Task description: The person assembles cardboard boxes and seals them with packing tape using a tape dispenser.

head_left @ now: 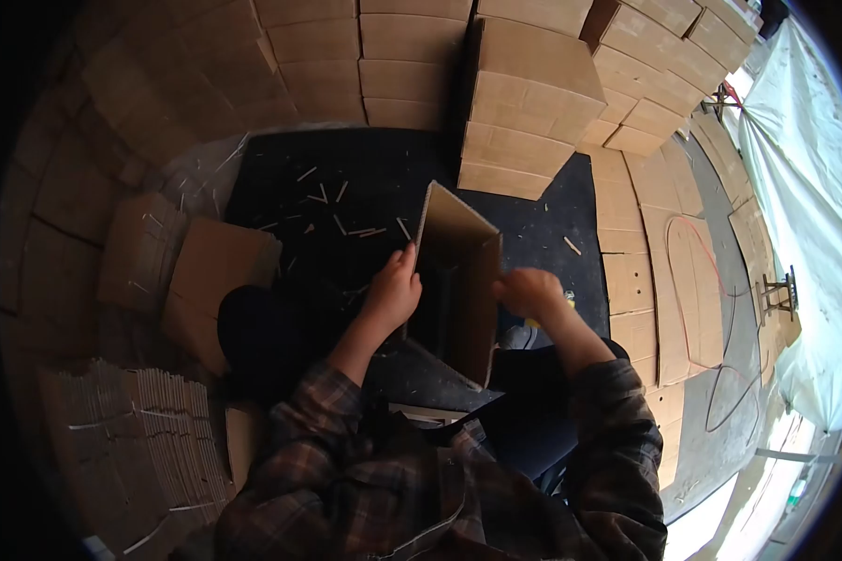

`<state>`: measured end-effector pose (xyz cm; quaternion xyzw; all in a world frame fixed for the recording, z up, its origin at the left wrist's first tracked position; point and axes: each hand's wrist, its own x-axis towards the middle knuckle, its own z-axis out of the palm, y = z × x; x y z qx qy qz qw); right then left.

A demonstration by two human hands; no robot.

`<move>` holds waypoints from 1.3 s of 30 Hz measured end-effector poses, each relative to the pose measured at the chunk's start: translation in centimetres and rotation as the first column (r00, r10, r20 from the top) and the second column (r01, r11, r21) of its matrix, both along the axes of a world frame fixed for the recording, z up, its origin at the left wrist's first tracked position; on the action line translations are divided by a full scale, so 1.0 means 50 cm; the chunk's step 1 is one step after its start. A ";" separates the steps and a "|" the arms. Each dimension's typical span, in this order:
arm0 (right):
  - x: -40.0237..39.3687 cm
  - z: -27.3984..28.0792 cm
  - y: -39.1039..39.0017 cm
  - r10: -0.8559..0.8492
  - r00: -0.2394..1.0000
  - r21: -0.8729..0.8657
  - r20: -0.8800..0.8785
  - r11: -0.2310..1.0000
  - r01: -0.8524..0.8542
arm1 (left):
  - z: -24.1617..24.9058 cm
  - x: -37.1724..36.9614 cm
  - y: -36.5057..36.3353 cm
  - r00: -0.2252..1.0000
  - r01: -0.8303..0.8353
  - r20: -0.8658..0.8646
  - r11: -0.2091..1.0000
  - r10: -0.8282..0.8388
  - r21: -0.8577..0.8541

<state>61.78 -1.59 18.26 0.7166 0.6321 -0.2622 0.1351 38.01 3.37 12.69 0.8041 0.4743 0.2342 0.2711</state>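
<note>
An open cardboard box point(478, 313) stands upright in front of me, its inside dark and its top open. My left hand point(395, 285) is closed on the box's left wall, the thumb toward the inside. At the opposite wall, my right hand point(530, 293) is curled with its fingertips against the upper edge of the cardboard. Whether it also pinches something small there is hidden. Close below the right wrist, a small yellow object point(531, 323) shows in part; its kind cannot be made out.
Cardboard strips point(341, 192) lie scattered on the black floor mat point(393, 159). Stacked boxes point(533, 103) rise at the back. Tied bundles of flat cardboard point(173, 421) stand at my left. A red hose point(692, 271) crosses the cardboard-covered floor at right, near white sheeting point(805, 187).
</note>
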 end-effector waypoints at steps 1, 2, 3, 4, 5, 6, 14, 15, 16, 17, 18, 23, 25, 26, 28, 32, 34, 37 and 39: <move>0.004 0.004 0.007 0.002 1.000 0.000 -0.003 1.000 -0.002 | 0.014 -0.023 -0.021 1.000 0.023 0.001 0.999 -0.023 -0.025; 0.007 0.010 0.017 -0.017 0.999 0.008 0.045 1.000 0.017 | 0.022 -0.038 -0.040 0.999 0.046 0.003 0.998 -0.046 -0.051; 0.009 0.015 0.026 -0.037 0.995 0.016 0.092 0.999 0.036 | 0.026 -0.045 -0.058 0.999 0.044 0.002 0.998 -0.044 -0.052; 0.001 0.020 0.035 -0.069 0.994 0.045 0.084 0.997 0.065 | 0.028 -0.050 -0.073 1.000 0.009 0.009 0.995 -0.008 -0.095; -0.008 0.015 0.043 -0.067 0.994 0.046 0.083 0.997 0.063 | 0.028 -0.053 -0.081 1.000 -0.026 0.015 0.990 0.028 -0.136; -0.018 0.003 0.051 -0.083 0.992 0.084 0.093 0.994 0.075 | 0.022 -0.057 -0.084 0.999 -0.028 0.013 0.990 0.030 -0.138; -0.094 -0.098 0.075 -0.197 0.980 0.279 0.026 0.943 0.182 | -0.027 -0.077 -0.090 0.970 -0.220 -0.031 0.922 0.242 0.319; -0.097 -0.099 0.074 -0.205 0.978 0.278 0.028 0.942 0.189 | -0.013 -0.078 -0.092 0.972 -0.213 -0.030 0.924 0.235 0.317; -0.097 -0.100 0.074 -0.213 0.976 0.292 0.035 0.937 0.194 | 0.005 -0.077 -0.093 1.000 0.008 -0.026 0.914 0.003 0.405; -0.094 -0.099 0.074 -0.218 0.975 0.306 0.043 0.932 0.195 | 0.017 -0.075 -0.095 0.973 0.216 -0.043 0.845 -0.225 0.489; -0.091 -0.097 0.072 -0.219 0.975 0.306 0.046 0.932 0.195 | 0.022 -0.074 -0.109 0.974 0.215 -0.039 0.845 -0.225 0.489; -0.094 -0.092 0.069 -0.251 0.968 0.281 0.026 0.931 0.233 | -0.005 -0.080 -0.165 0.817 0.515 -0.332 0.855 -0.472 0.054; -0.095 -0.091 0.067 -0.264 0.964 0.277 0.016 0.928 0.250 | -0.019 -0.072 -0.171 0.855 0.391 -0.375 0.920 -0.359 0.009; -0.097 -0.088 0.067 -0.277 0.961 0.276 0.006 0.924 0.265 | -0.021 -0.067 -0.172 0.874 0.255 -0.423 0.967 -0.241 -0.026; -0.102 -0.091 0.063 -0.283 0.959 0.290 -0.003 0.918 0.271 | -0.019 -0.054 -0.175 0.892 0.167 -0.421 0.986 -0.162 -0.025; -0.102 -0.093 0.046 -0.285 0.959 0.314 -0.010 0.909 0.273 | -0.010 -0.011 -0.142 0.837 -0.008 -0.544 0.993 -0.059 -0.119; -0.104 -0.079 0.041 -0.274 0.962 0.311 -0.009 0.913 0.263 | -0.026 -0.010 -0.108 0.833 -0.025 -0.552 0.995 -0.035 -0.101; -0.118 -0.088 0.036 -0.264 0.965 0.319 -0.005 0.914 0.251 | -0.064 -0.002 -0.092 0.784 -0.045 -0.620 0.994 -0.029 -0.103; -0.126 -0.098 0.045 -0.248 0.969 0.344 -0.001 0.909 0.233 | -0.110 0.004 -0.079 0.739 -0.065 -0.673 0.992 -0.024 -0.107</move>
